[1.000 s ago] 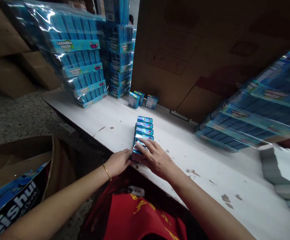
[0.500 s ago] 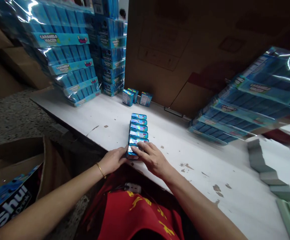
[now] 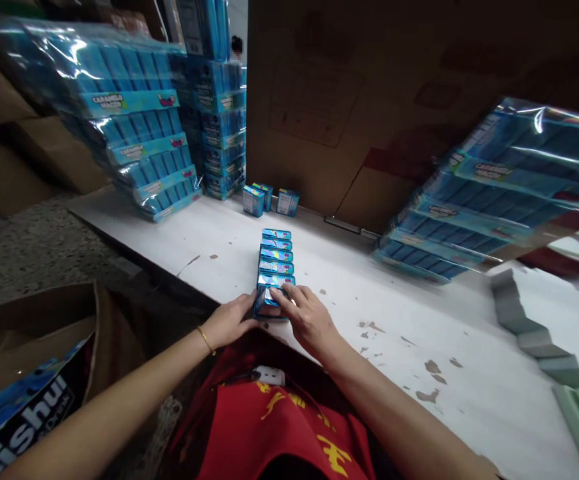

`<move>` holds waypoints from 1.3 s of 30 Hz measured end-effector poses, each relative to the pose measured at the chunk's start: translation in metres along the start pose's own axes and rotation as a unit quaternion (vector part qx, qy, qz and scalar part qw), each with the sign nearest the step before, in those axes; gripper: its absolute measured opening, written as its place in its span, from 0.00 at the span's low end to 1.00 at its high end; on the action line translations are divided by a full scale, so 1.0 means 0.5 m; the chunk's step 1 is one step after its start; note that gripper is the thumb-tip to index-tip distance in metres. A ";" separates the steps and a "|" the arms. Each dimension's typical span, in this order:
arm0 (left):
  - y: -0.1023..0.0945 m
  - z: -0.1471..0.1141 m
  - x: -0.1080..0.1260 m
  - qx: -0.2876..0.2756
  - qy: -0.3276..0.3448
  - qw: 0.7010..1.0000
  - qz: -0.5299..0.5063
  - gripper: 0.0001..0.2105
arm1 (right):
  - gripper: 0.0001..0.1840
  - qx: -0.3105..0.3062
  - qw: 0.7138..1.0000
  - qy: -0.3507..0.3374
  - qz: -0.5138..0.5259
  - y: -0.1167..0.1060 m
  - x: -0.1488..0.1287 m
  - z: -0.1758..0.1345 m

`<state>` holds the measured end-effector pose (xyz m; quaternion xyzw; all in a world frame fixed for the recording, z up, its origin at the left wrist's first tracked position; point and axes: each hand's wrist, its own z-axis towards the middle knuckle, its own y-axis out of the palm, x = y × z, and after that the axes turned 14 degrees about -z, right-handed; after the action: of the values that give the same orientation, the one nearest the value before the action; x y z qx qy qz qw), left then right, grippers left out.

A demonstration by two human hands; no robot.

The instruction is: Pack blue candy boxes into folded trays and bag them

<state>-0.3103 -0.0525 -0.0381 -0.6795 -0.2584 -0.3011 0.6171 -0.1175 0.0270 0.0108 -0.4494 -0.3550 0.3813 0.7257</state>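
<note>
A row of several small blue candy boxes (image 3: 276, 256) stands in a narrow blue display tray (image 3: 258, 272) on the white table, its near end close to the table's edge. My right hand (image 3: 305, 312) pinches the nearest small box (image 3: 268, 295), which looks tilted against the row. Just in front of that box, part of the tray's near end shows. At the near left corner of the tray, my left hand (image 3: 230, 323) holds its side between fingers and thumb. Its fingertips are partly hidden behind the tray.
Three small blue boxes (image 3: 253, 201) stand farther back, by a large brown carton (image 3: 314, 100). Wrapped stacks of filled trays rise at the left (image 3: 144, 127) and right (image 3: 469, 200). An open carton (image 3: 96, 333) sits low at left; grey folded card (image 3: 524, 327) lies at right.
The nearest small box has tipped away from the tray's near end, opening a gap there. My right hand has shifted slightly with it. My left hand stays at the corner; the view moved a little.
</note>
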 end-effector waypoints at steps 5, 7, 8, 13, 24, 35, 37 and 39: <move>0.001 0.000 0.012 0.002 -0.019 0.999 0.044 0.23 | 0.29 -0.051 0.998 -0.028 -0.019 -0.022 0.012 0.009; 0.003 0.000 0.012 0.011 -0.027 0.997 0.067 0.25 | 0.29 -0.047 0.998 -0.042 -0.004 -0.019 0.023 0.005; 0.004 0.000 0.011 0.015 -0.028 0.997 0.076 0.25 | 0.28 -0.041 0.998 -0.039 0.009 -0.016 0.029 0.002; 0.006 -0.008 0.014 0.050 0.005 0.997 0.059 0.24 | 0.34 -0.014 0.997 0.038 0.073 -0.013 0.044 -0.013; 0.030 -0.004 0.035 0.180 0.045 0.983 -0.009 0.11 | 0.25 0.059 0.983 0.093 0.149 0.019 0.029 -0.034; 0.021 0.008 0.019 0.172 0.125 0.976 -0.037 0.12 | 0.29 0.038 0.883 0.168 0.438 0.027 0.049 -0.043; 0.015 0.012 0.015 0.160 0.119 0.979 -0.041 0.11 | 0.25 0.054 0.885 0.176 0.428 0.031 0.045 -0.043; 0.012 0.015 0.015 0.161 0.109 0.980 -0.040 0.10 | 0.22 0.067 0.901 0.171 0.393 0.031 0.042 -0.039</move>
<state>-0.3004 -0.0457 -0.0372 -0.5232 -0.2614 -0.3525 0.7306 -0.0949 0.0425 -0.0064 -0.5611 0.0062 0.5755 0.5949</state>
